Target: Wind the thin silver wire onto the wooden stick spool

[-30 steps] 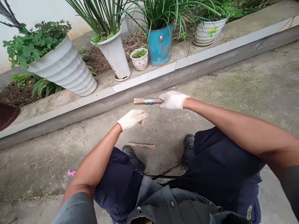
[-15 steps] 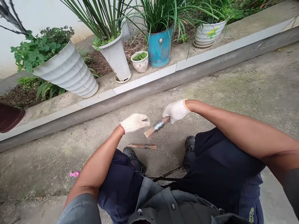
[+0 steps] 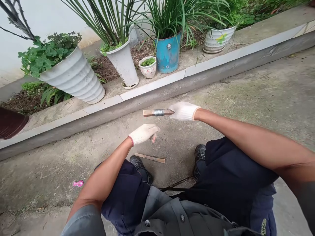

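Note:
My right hand [image 3: 183, 110], in a white knit glove, grips one end of a short wooden stick [image 3: 157, 112] with grey wire coiled round its middle. The stick is held level, pointing left, above the concrete ground. My left hand [image 3: 143, 133], also gloved, hovers lower and to the left with its fingers pinched together; whatever it pinches is too thin to make out. A second wooden stick [image 3: 150, 158] with a little wire on it lies on the ground between my shoes.
A concrete kerb [image 3: 157, 91] runs across ahead, carrying white ribbed pots [image 3: 73, 77], a tall white pot [image 3: 124, 62], a small bowl pot [image 3: 148, 68], a blue can planter [image 3: 168, 52] and another white pot [image 3: 218, 39]. A pink scrap [image 3: 78, 183] lies left. A thin dark rod [image 3: 176, 182] lies by my knees.
My right hand dipped the wired stick down toward my left hand, then raised it back to level. The left hand stayed pinched, shifting slightly.

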### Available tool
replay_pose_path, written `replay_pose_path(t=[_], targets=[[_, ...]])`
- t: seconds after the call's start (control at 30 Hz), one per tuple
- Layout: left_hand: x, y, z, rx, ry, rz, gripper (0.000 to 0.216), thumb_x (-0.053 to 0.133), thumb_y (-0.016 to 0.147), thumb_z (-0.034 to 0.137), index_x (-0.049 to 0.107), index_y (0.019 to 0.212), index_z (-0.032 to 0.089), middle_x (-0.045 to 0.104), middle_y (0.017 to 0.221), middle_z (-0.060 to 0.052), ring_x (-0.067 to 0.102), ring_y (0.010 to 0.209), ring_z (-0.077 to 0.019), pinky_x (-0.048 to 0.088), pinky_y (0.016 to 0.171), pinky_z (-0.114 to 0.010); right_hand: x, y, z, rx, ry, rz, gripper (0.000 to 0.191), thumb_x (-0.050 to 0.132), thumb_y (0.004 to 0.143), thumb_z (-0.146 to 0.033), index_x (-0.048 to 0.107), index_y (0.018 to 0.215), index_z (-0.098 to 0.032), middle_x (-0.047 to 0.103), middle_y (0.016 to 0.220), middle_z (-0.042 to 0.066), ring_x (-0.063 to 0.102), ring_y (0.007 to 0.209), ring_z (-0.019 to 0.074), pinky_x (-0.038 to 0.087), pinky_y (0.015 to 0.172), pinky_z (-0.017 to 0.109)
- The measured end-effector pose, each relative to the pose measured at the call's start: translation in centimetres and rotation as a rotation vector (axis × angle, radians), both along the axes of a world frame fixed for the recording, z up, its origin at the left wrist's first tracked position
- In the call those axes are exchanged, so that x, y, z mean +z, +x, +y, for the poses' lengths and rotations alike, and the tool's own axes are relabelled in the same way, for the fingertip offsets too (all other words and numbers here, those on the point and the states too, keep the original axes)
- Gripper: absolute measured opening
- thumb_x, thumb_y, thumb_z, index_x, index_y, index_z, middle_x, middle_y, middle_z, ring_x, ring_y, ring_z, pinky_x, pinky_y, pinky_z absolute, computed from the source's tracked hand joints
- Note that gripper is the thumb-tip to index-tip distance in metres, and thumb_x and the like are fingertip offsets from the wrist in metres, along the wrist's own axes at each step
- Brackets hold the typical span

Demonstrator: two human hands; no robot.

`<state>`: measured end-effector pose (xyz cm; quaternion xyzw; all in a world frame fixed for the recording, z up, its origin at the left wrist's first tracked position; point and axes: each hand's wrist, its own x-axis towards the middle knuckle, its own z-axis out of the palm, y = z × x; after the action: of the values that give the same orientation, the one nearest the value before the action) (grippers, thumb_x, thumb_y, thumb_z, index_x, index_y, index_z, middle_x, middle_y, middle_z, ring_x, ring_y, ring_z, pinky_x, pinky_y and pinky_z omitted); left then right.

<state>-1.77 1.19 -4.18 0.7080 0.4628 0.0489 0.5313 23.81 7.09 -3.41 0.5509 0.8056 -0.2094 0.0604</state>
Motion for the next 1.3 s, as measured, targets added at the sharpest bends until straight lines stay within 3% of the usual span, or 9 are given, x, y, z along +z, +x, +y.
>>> replay_pose_path(t=[0.13, 0.3, 0.37, 0.47, 0.6, 0.77, 1.0, 1.1, 1.3], targets=[[-0.7, 0.5, -0.7, 0.042, 0.062, 0.238, 0.022, 0.046, 0.098, 0.032, 0.061, 0.089, 0.020, 0.063, 0.065, 0.002, 0.061, 0.052, -0.0150, 0.045, 0.058, -0.026, -0.4, -1.4, -0.7, 0.018, 0.001, -0.293, 0.035, 0.067, 0.080, -0.017, 0.074, 0.115, -0.020, 0.074, 0.094, 0.016, 0.071, 0.085, 0.0299, 0.048, 0.074, 0.038], [-0.5, 0.0, -0.4, -0.136, 0.394, 0.359, 0.032, 0.046, 0.099, 0.036, 0.063, 0.076, 0.021, 0.067, 0.073, -0.003, 0.059, 0.064, -0.0180, 0.040, 0.063, -0.028, -0.4, -2.2, -2.3, 0.206, -0.110, -0.353, 0.026, 0.071, 0.070, -0.012, 0.076, 0.094, -0.019, 0.073, 0.091, 0.014, 0.071, 0.088, 0.0305, 0.049, 0.079, 0.042], [-0.1, -0.2, -0.4, -0.177, 0.457, 0.347, 0.031, 0.049, 0.098, 0.036, 0.066, 0.076, 0.022, 0.069, 0.077, -0.003, 0.059, 0.070, -0.0187, 0.040, 0.066, -0.028, -0.7, -1.5, -2.4, 0.342, -0.187, -0.303, 0.022, 0.071, 0.065, -0.013, 0.074, 0.086, -0.020, 0.070, 0.081, 0.008, 0.067, 0.077, 0.0250, 0.046, 0.075, 0.037], [0.6, -0.3, -0.9, -0.196, 0.361, 0.282, 0.032, 0.049, 0.099, 0.039, 0.070, 0.083, 0.022, 0.069, 0.075, 0.000, 0.060, 0.069, -0.0176, 0.041, 0.066, -0.026, -0.9, 0.2, -2.4, 0.511, -0.335, -0.111, 0.013, 0.070, 0.068, -0.021, 0.070, 0.081, -0.021, 0.063, 0.068, 0.000, 0.056, 0.064, 0.0165, 0.039, 0.066, 0.030], [1.3, -0.2, -2.0, -0.137, 0.324, 0.087, 0.030, 0.053, 0.098, 0.042, 0.074, 0.093, 0.020, 0.075, 0.089, 0.000, 0.067, 0.086, -0.0186, 0.047, 0.078, -0.024, 0.2, 1.6, -2.7, 0.463, -0.453, 0.191, 0.020, 0.069, 0.074, -0.036, 0.069, 0.085, -0.020, 0.063, 0.072, -0.004, 0.052, 0.064, 0.0116, 0.034, 0.062, 0.025], [1.1, 0.3, -3.0, 0.081, 0.293, -0.068, 0.041, 0.045, 0.102, 0.045, 0.069, 0.083, 0.017, 0.074, 0.079, -0.004, 0.069, 0.077, -0.0174, 0.051, 0.080, -0.026, 1.7, 1.0, -3.1, 0.187, -0.232, 0.305, 0.026, 0.067, 0.080, -0.042, 0.069, 0.091, -0.018, 0.067, 0.076, -0.001, 0.055, 0.066, 0.0120, 0.034, 0.062, 0.024], [-1.3, 1.2, -4.5, 0.173, 0.201, 0.093, 0.029, 0.044, 0.100, 0.039, 0.066, 0.097, 0.019, 0.067, 0.073, 0.002, 0.066, 0.065, -0.0147, 0.049, 0.068, -0.024, 0.4, -0.8, -2.6, 0.041, 0.104, -0.062, 0.029, 0.063, 0.087, -0.031, 0.073, 0.111, -0.019, 0.075, 0.096, 0.014, 0.069, 0.084, 0.0255, 0.045, 0.072, 0.033], [-2.1, 1.2, -4.7, 0.134, 0.217, 0.181, 0.030, 0.043, 0.102, 0.039, 0.065, 0.095, 0.020, 0.066, 0.072, 0.002, 0.065, 0.065, -0.0156, 0.047, 0.065, -0.024, -0.7, -1.4, -2.7, 0.029, 0.113, -0.214, 0.035, 0.067, 0.082, -0.017, 0.074, 0.116, -0.018, 0.076, 0.098, 0.018, 0.072, 0.091, 0.0311, 0.050, 0.079, 0.039], [-1.7, 0.1, -3.6, -0.033, 0.554, 0.386, 0.036, 0.042, 0.104, 0.039, 0.068, 0.087, 0.021, 0.068, 0.077, -0.002, 0.061, 0.071, -0.0181, 0.039, 0.069, -0.027, -1.3, -1.7, -4.5, 0.212, 0.131, -0.306, 0.024, 0.065, 0.085, -0.016, 0.076, 0.107, -0.014, 0.075, 0.098, 0.019, 0.072, 0.097, 0.0319, 0.049, 0.084, 0.041]])
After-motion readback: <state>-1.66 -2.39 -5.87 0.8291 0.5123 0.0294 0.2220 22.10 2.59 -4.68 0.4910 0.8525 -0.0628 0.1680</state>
